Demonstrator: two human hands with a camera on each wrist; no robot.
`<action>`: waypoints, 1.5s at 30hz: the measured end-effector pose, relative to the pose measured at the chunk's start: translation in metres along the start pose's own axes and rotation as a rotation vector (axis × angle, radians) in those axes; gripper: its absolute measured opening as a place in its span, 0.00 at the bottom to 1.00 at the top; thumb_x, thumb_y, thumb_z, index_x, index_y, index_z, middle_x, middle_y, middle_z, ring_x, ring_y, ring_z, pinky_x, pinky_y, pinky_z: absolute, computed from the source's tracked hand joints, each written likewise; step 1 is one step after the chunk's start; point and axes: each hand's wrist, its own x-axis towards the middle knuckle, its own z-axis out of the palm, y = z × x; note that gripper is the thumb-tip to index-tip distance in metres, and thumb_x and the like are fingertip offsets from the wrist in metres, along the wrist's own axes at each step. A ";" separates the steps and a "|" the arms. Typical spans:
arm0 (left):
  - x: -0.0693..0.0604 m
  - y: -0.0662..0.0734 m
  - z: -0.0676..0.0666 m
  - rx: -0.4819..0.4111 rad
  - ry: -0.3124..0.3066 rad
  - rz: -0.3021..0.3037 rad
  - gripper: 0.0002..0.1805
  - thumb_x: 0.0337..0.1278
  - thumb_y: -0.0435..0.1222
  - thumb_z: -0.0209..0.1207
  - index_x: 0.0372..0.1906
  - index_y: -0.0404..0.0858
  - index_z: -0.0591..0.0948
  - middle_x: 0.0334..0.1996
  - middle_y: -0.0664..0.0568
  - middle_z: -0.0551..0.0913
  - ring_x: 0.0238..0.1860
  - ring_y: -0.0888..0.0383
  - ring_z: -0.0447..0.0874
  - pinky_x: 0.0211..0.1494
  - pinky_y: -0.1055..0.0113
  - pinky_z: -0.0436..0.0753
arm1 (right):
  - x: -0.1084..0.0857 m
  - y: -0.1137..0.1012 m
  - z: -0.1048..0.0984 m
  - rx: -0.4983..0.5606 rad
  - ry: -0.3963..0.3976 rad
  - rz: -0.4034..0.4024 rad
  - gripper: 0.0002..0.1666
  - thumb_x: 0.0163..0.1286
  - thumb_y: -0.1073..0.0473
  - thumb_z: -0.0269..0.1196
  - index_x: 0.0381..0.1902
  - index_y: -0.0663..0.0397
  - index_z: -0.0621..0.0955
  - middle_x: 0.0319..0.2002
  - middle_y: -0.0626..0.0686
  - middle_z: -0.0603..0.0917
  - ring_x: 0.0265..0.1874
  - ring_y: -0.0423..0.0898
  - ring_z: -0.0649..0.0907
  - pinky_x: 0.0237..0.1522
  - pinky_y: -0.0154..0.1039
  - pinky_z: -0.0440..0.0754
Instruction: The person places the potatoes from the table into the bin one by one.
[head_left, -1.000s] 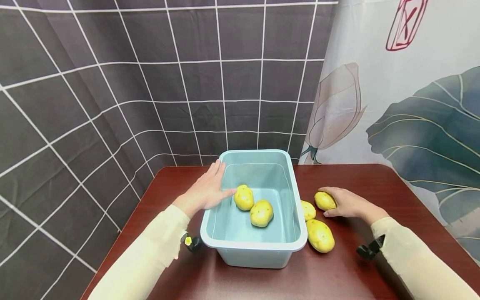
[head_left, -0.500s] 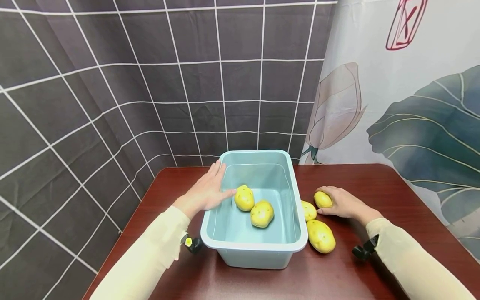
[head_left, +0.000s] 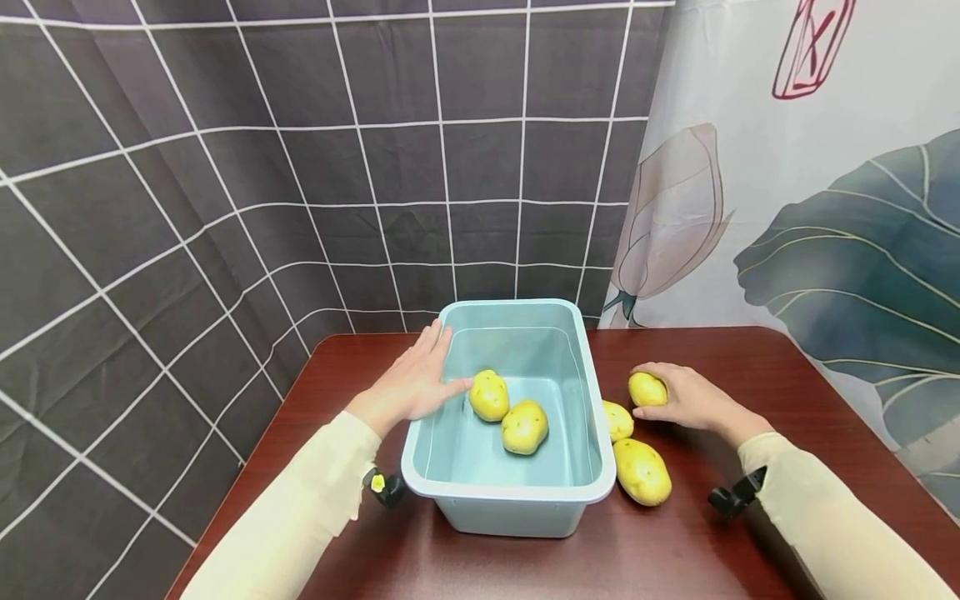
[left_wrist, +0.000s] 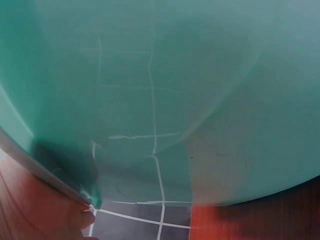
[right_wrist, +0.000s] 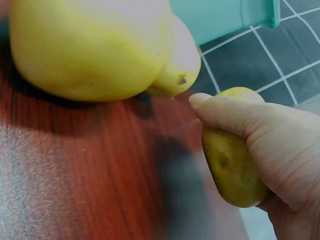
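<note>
My right hand [head_left: 693, 400] grips a yellow potato [head_left: 647, 389] to the right of a light blue plastic bin [head_left: 517, 492]. In the right wrist view the thumb lies across the held potato [right_wrist: 235, 170], and a dark shadow on the table lies apart from it. My left hand [head_left: 412, 379] rests on the bin's left rim, fingers straight, thumb over the inside. Two potatoes lie in the bin, one farther back [head_left: 489, 396] and one nearer [head_left: 523, 427]. Beside its right wall are a partly hidden potato [head_left: 618, 421] and a larger potato [head_left: 642, 472].
The bin stands on a dark red wooden table [head_left: 517, 575]. Behind and to the left hangs a dark grey curtain [head_left: 480, 167] with white grid lines. A white cloth [head_left: 697, 67] with flower and leaf prints hangs at the right.
My right hand has closed more fully around the potato, shifted slightly left and raised it a little. The left hand and the bin stay where they were.
</note>
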 end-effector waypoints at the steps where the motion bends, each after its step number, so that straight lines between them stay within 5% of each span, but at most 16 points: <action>1: 0.000 0.000 0.000 -0.002 0.001 0.001 0.50 0.61 0.62 0.50 0.77 0.40 0.44 0.77 0.47 0.37 0.76 0.50 0.35 0.73 0.50 0.51 | 0.000 -0.002 -0.002 0.006 0.005 -0.003 0.43 0.51 0.34 0.71 0.58 0.52 0.76 0.48 0.53 0.80 0.43 0.50 0.77 0.46 0.52 0.78; 18: -0.001 0.001 -0.003 0.022 0.003 0.011 0.50 0.61 0.61 0.50 0.77 0.38 0.44 0.77 0.45 0.38 0.76 0.48 0.35 0.74 0.49 0.48 | 0.008 -0.027 -0.041 0.044 0.097 -0.018 0.44 0.49 0.33 0.72 0.58 0.51 0.75 0.42 0.48 0.79 0.34 0.46 0.77 0.37 0.43 0.79; 45: 0.000 0.000 -0.004 0.060 0.002 -0.003 0.53 0.58 0.71 0.37 0.77 0.39 0.44 0.77 0.47 0.39 0.76 0.51 0.34 0.74 0.45 0.44 | 0.059 -0.120 -0.104 0.105 0.166 -0.138 0.35 0.54 0.40 0.71 0.58 0.42 0.75 0.31 0.45 0.79 0.26 0.44 0.77 0.31 0.42 0.76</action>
